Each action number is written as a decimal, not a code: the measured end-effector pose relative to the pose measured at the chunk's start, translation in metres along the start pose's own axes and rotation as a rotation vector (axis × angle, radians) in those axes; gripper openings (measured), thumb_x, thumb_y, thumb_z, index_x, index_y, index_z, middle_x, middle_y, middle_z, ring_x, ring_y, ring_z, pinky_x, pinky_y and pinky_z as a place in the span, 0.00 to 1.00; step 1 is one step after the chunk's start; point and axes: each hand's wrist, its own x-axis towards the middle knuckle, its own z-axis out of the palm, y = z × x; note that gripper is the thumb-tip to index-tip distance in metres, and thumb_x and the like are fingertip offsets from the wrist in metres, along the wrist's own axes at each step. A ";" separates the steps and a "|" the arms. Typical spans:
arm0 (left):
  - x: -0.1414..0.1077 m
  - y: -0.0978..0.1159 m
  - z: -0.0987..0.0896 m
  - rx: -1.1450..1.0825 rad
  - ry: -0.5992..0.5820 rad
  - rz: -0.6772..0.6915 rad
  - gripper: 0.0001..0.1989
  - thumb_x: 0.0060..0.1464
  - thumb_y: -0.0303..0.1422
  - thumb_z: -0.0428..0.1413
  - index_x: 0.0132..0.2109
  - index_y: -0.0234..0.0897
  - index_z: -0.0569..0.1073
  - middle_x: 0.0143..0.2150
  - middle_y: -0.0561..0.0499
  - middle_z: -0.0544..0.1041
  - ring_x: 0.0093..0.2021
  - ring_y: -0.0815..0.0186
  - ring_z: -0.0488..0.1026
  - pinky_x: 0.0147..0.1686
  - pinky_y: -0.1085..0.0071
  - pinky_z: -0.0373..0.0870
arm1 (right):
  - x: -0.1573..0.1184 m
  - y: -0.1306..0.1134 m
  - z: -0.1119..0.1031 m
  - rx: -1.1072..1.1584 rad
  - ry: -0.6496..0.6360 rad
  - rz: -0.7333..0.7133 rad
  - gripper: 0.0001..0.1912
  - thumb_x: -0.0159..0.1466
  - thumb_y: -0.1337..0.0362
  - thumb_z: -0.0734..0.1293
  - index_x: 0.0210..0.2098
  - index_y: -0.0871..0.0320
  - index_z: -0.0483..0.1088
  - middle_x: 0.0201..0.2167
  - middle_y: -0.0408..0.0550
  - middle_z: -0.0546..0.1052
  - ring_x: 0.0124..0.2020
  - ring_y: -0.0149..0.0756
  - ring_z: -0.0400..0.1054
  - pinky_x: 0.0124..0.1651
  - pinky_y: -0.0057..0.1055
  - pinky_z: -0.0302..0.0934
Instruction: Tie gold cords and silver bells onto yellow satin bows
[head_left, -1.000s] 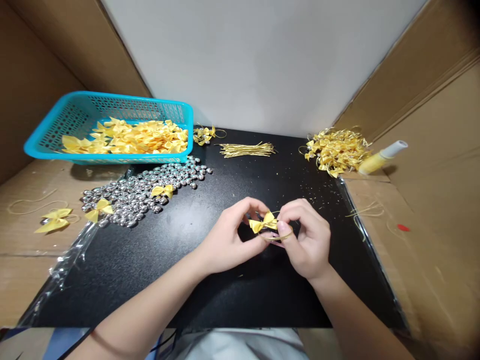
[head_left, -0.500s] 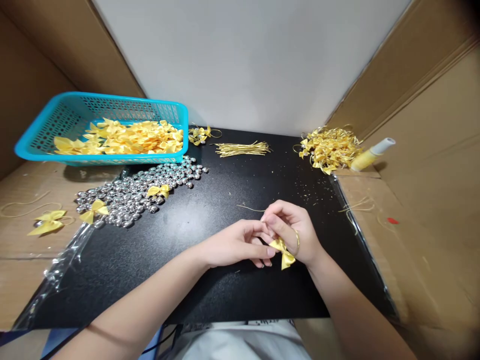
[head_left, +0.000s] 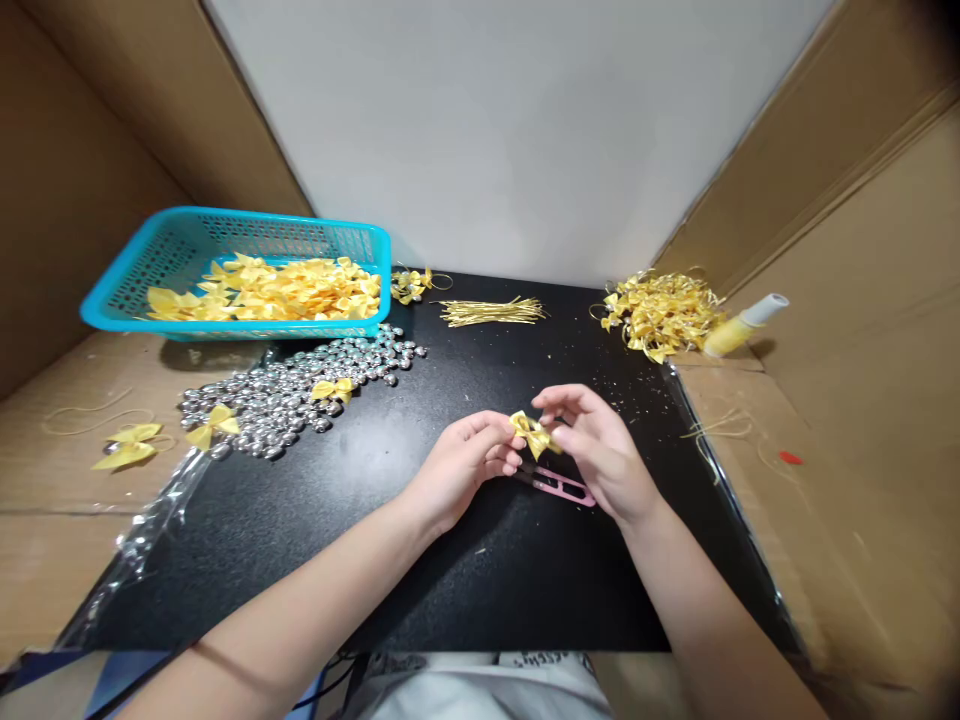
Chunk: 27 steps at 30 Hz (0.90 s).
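Observation:
My left hand (head_left: pixel 472 462) pinches a yellow ribbon bow (head_left: pixel 534 435) between thumb and fingers, just above the black tabletop. My right hand (head_left: pixel 596 450) curves around the bow's other side with thumb and fingers apart. Its thumb is close to the bow's edge; whether it touches I cannot tell. Beneath the bow lies a pair of pink-handled thread snips (head_left: pixel 562 487), its dark blades toward my left hand. Part of its handle end is covered by my right hand.
A blue basket (head_left: pixel 236 328) of yellow bows stands back left. Silver beads (head_left: pixel 262 405) with two bows lie before it. Behind my hands lies a bundle of gold cords (head_left: pixel 491 312). Back right are a heap of corded bows (head_left: pixel 660 312) and a yellow-white tube (head_left: pixel 742 328).
The bow has moved up and left into my left fingers. My right hand has come off it and its fingers have spread. The pink snips now show beneath.

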 end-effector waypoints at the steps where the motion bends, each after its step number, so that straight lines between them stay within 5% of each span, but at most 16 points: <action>1: 0.001 0.000 -0.001 -0.042 0.024 0.010 0.09 0.44 0.31 0.65 0.31 0.33 0.73 0.26 0.54 0.76 0.24 0.76 0.70 0.28 0.79 0.68 | 0.000 0.001 -0.001 0.026 0.020 -0.002 0.19 0.58 0.51 0.70 0.44 0.54 0.70 0.44 0.51 0.74 0.41 0.38 0.71 0.44 0.38 0.68; 4: 0.003 0.001 -0.003 -0.107 0.056 0.038 0.09 0.43 0.31 0.65 0.31 0.33 0.72 0.27 0.55 0.76 0.24 0.77 0.70 0.28 0.79 0.68 | -0.001 0.006 0.002 0.009 -0.016 0.003 0.23 0.56 0.51 0.71 0.48 0.52 0.66 0.49 0.53 0.73 0.44 0.40 0.72 0.46 0.40 0.69; 8: 0.001 0.000 -0.003 -0.084 0.031 0.053 0.10 0.44 0.31 0.65 0.31 0.34 0.70 0.27 0.55 0.76 0.25 0.76 0.71 0.30 0.79 0.68 | -0.002 0.012 0.011 -0.007 0.033 0.074 0.19 0.56 0.55 0.73 0.43 0.54 0.68 0.40 0.48 0.76 0.39 0.36 0.73 0.44 0.35 0.70; 17: -0.003 -0.001 -0.002 0.160 0.015 0.259 0.10 0.52 0.36 0.59 0.32 0.35 0.68 0.27 0.53 0.77 0.25 0.72 0.72 0.30 0.75 0.68 | -0.001 0.006 0.019 0.006 0.242 0.026 0.10 0.54 0.59 0.75 0.30 0.56 0.74 0.29 0.44 0.77 0.26 0.31 0.72 0.32 0.30 0.72; 27: -0.002 -0.005 -0.009 0.580 -0.017 0.456 0.20 0.61 0.45 0.51 0.28 0.35 0.67 0.23 0.55 0.70 0.26 0.71 0.66 0.30 0.75 0.63 | -0.006 0.006 0.020 0.044 0.227 0.063 0.07 0.54 0.62 0.75 0.29 0.56 0.74 0.28 0.43 0.78 0.28 0.31 0.73 0.35 0.28 0.72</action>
